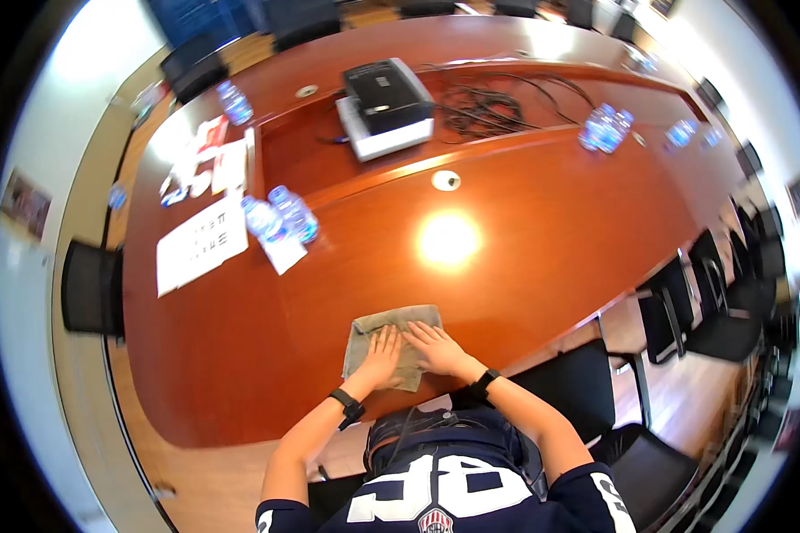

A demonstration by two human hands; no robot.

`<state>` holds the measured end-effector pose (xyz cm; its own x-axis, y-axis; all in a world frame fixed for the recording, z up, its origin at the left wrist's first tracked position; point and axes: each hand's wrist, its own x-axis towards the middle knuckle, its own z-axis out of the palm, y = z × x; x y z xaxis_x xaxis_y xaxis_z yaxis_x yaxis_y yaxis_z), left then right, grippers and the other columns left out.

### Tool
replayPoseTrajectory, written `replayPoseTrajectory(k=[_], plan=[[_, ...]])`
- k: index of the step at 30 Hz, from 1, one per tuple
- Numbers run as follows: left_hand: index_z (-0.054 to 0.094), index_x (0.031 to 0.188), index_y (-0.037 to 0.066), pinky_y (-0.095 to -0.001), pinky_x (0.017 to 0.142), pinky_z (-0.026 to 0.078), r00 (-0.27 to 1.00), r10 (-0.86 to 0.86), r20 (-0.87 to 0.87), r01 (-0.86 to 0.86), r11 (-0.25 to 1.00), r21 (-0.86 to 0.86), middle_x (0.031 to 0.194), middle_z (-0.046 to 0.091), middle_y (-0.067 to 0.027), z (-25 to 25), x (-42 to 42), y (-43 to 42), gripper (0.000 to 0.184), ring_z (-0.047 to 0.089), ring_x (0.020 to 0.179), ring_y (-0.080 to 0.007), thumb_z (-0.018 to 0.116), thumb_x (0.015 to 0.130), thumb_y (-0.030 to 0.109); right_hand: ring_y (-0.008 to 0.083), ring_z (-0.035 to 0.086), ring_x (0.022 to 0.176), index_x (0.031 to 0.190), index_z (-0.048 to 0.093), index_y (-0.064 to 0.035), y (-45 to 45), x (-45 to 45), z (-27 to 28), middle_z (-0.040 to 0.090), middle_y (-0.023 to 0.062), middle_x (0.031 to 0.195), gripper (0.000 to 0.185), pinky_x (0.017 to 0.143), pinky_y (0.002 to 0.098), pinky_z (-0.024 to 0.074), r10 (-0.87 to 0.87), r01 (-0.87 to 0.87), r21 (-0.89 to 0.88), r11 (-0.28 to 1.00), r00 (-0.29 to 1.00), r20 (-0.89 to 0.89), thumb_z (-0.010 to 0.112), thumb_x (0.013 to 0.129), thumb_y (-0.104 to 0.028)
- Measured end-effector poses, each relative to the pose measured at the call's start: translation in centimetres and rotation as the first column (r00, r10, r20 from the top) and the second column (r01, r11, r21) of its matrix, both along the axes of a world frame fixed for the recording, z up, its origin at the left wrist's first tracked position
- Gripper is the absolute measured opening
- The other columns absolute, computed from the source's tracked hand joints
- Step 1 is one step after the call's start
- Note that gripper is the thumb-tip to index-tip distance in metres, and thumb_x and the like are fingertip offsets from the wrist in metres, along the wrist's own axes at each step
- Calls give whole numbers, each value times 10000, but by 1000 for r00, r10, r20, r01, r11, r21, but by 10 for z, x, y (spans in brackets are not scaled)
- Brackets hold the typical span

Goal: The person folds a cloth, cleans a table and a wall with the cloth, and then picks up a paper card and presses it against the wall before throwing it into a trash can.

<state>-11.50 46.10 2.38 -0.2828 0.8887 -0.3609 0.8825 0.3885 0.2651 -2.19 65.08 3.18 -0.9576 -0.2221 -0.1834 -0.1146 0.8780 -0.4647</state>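
A grey-green cloth [393, 320] lies spread on the glossy reddish-brown table [329, 275] near its front edge. My left hand [380, 354] rests flat on the middle of the cloth, its fingers stretched forward. Beside it my right hand [436, 348] lies on the cloth's right part, with fingers apart and pointing toward the left hand. Neither hand grips the fabric. The far edge of the cloth shows beyond the fingertips, and part of it is hidden beneath both hands. A dark band sits on each wrist.
Water bottles [280, 218] stand left of centre by printed sheets [203, 244]; more bottles [606, 129] stand at the right. A black-and-white printer-like machine [387, 102] and tangled black cables [484, 111] occupy the recessed middle. Black chairs [569, 377] surround the table.
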Motion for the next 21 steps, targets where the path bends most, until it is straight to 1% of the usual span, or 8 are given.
replayPoseTrajectory(k=[4,8,11,12,15,16,19,21], plan=[[102,1417,-72,-542,1107,99,970,-243,4,242,969,37,1484,71,-277,-8,-1,76,1149,40,1383,-431,758,647,473,306,187,1385,1438,235,-108,29,46,11,181,134,1508,784,1093,466,229,-302,298,86,951,953,40,640,782,-253],[158,1410,-47,-528,1115,114,971,-238,4,234,958,164,1476,138,-253,-18,22,110,1165,83,1386,-402,814,558,402,332,162,1388,1435,221,-76,42,84,20,149,161,1510,820,1093,485,222,-389,382,123,916,920,40,660,763,-246],[140,1419,-53,-521,1114,106,965,-260,29,255,959,125,1485,100,-264,-8,24,110,1113,65,1390,-403,755,648,464,344,149,1389,1434,210,-62,46,92,20,136,186,1506,850,1093,487,221,-342,331,145,932,938,55,678,747,-240],[161,1424,-27,-509,1119,107,968,-246,44,237,959,157,1491,113,-243,-9,23,105,1067,78,1395,-380,741,663,445,391,119,1386,1437,183,-45,48,90,15,108,232,1498,924,1085,530,205,-300,294,122,948,954,31,710,713,-274],[177,1429,-2,-502,1121,110,986,-143,82,121,965,233,1499,125,-215,-8,28,93,1016,85,1400,-357,725,681,414,432,73,1382,1443,144,-32,49,80,8,59,265,1493,1005,1071,583,174,-224,209,115,971,965,138,726,683,-336],[191,1431,14,-499,1120,118,992,-70,104,49,979,197,1504,134,-197,-3,33,91,980,92,1401,-351,713,693,393,453,30,1380,1447,108,-24,54,76,-1,15,279,1492,1069,1059,616,140,-189,184,49,982,969,158,729,658,-391],[206,1431,32,-482,1120,140,990,34,136,-62,976,208,1506,144,-180,-2,36,75,880,96,1403,-337,673,750,333,440,-17,1387,1456,104,-49,65,57,-4,-2,274,1496,1071,1070,601,113,-31,26,22,999,963,267,714,674,-453],[230,1426,46,-477,1111,175,988,99,122,-126,965,232,1503,161,-175,-12,32,58,844,119,1400,-333,670,750,295,434,-24,1389,1458,107,-60,67,37,-5,-2,265,1500,1065,1072,599,108,84,-91,9,996,957,277,699,684,-490]])
